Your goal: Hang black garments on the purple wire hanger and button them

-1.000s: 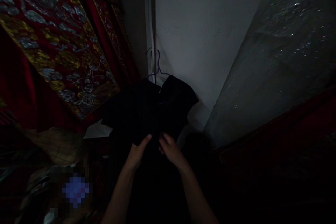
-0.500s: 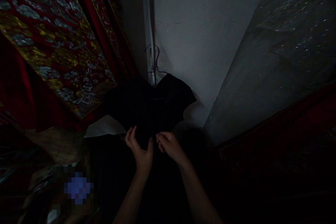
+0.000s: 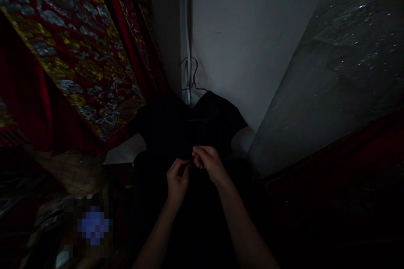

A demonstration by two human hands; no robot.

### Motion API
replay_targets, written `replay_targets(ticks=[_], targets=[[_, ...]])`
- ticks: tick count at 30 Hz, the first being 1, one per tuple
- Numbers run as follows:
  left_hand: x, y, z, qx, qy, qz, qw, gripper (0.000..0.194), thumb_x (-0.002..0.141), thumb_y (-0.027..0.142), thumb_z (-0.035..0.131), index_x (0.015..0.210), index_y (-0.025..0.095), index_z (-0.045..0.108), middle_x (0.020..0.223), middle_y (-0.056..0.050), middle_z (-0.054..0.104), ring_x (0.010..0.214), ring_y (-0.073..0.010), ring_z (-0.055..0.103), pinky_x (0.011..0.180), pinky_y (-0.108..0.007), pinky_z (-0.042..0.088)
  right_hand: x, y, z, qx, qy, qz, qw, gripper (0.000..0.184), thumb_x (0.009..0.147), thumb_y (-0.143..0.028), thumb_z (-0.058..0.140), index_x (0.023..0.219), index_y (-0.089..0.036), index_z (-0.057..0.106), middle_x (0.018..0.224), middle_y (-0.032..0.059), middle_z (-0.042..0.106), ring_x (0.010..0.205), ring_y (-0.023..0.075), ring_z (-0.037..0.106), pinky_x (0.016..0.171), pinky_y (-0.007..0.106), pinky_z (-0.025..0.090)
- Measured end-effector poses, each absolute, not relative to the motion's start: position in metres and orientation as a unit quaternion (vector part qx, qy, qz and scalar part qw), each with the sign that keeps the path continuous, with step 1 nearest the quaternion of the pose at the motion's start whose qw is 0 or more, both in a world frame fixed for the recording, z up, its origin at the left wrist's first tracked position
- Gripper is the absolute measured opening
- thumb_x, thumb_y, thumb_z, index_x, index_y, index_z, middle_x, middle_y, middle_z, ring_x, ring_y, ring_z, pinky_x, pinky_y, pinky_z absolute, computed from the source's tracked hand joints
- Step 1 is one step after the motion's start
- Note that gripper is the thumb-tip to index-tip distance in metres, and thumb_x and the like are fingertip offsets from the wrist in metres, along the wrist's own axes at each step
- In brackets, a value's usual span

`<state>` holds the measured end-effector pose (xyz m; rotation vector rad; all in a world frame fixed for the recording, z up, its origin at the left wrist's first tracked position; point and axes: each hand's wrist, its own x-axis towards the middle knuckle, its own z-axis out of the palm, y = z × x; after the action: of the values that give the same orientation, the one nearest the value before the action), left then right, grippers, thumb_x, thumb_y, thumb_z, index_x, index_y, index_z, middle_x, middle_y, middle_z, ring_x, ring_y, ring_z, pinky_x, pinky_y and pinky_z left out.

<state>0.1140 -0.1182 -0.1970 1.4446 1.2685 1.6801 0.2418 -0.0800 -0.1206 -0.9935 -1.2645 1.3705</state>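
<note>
A black short-sleeved garment (image 3: 176, 134) hangs on a thin purple-blue wire hanger (image 3: 196, 76) against the wall. My left hand (image 3: 177, 180) is at the garment's front, thumb and fingertips pinched on the dark cloth. Just right of it and slightly higher, my right hand (image 3: 208, 162) is closed in a pinch on the same front, its fingertips close to those of the left. Darkness hides which part of the cloth sits between the fingers, and the garment's lower half merges into shadow.
Red cloth with silver and gold embroidery (image 3: 82, 54) hangs at left. A pale cable (image 3: 188, 21) runs down the wall (image 3: 246, 29) behind the hanger. Clear plastic sheeting (image 3: 341, 67) covers the right side, above dark red material (image 3: 372, 147). A blurred blue patch (image 3: 94, 225) lies lower left.
My left hand has gone from spread fingers to a pinch, nearer my right hand. The right hand, still closed, has risen slightly. The view has shifted, and the garment's shoulders sit further right.
</note>
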Motion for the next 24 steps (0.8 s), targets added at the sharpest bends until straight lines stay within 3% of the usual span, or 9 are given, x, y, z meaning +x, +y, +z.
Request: replay_targets(ticks=[6,10,14,18,21,24], targets=[[0.136,-0.112,-0.204,0.591,0.463,0.577,0.321,0.006,0.085,0.023,0.064,0.079,0.022,0.066,0.081,-0.005,0.064,0.08,-0.0225,0.059,0.075,-0.031,0.045,0.241,-0.025,-0.029,-0.361,-0.499,0.493,0.615,0.029,0.077,-0.04,0.065,0.061,-0.017,0.056,0.039,-0.007,0.042,0.035,0.0046,0.032,0.037,0.018,0.02],[0.149,-0.111,-0.192,0.662,0.446,0.527,0.292,0.013,0.085,0.012,0.055,0.083,0.021,0.064,0.083,-0.004,0.062,0.079,-0.0201,0.06,0.073,-0.029,0.044,0.235,-0.023,-0.013,-0.335,-0.52,0.457,0.64,0.031,0.082,-0.041,0.062,0.063,-0.018,0.055,0.039,-0.0073,0.043,0.034,0.0047,0.033,0.037,0.017,0.022],[0.138,-0.102,-0.142,0.669,0.451,0.54,0.238,0.024,0.083,0.014,0.064,0.107,0.02,0.065,0.098,-0.006,0.065,0.089,-0.0206,0.062,0.08,-0.031,0.046,0.237,-0.037,-0.024,-0.33,-0.569,0.436,0.614,0.034,0.083,-0.049,0.06,0.067,-0.019,0.056,0.042,-0.006,0.048,0.036,0.0056,0.039,0.038,0.018,0.026],[0.114,-0.08,-0.065,0.686,0.383,0.608,0.109,0.041,0.095,0.018,0.053,0.136,0.023,0.054,0.1,-0.005,0.065,0.084,-0.0161,0.06,0.08,-0.029,0.046,0.241,-0.044,-0.026,-0.33,-0.618,0.405,0.587,0.038,0.085,-0.053,0.058,0.067,-0.019,0.057,0.042,-0.0059,0.048,0.036,0.0062,0.04,0.04,0.019,0.029],[0.105,-0.061,-0.026,0.727,0.369,0.578,0.028,0.023,0.094,0.015,0.054,0.114,0.019,0.066,0.091,-0.003,0.063,0.078,-0.0144,0.058,0.075,-0.027,0.045,0.243,-0.046,-0.021,-0.323,-0.641,0.369,0.591,0.039,0.088,-0.053,0.056,0.07,-0.019,0.058,0.043,-0.0054,0.049,0.038,0.0072,0.043,0.042,0.019,0.031],[0.106,-0.055,-0.013,0.751,0.372,0.545,-0.022,0.012,0.093,0.013,0.056,0.088,0.018,0.065,0.083,-0.002,0.061,0.076,-0.0143,0.057,0.072,-0.026,0.044,0.246,-0.044,-0.021,-0.336,-0.654,0.326,0.594,0.04,0.091,-0.053,0.054,0.072,-0.019,0.059,0.044,-0.005,0.05,0.039,0.0082,0.043,0.044,0.021,0.032]])
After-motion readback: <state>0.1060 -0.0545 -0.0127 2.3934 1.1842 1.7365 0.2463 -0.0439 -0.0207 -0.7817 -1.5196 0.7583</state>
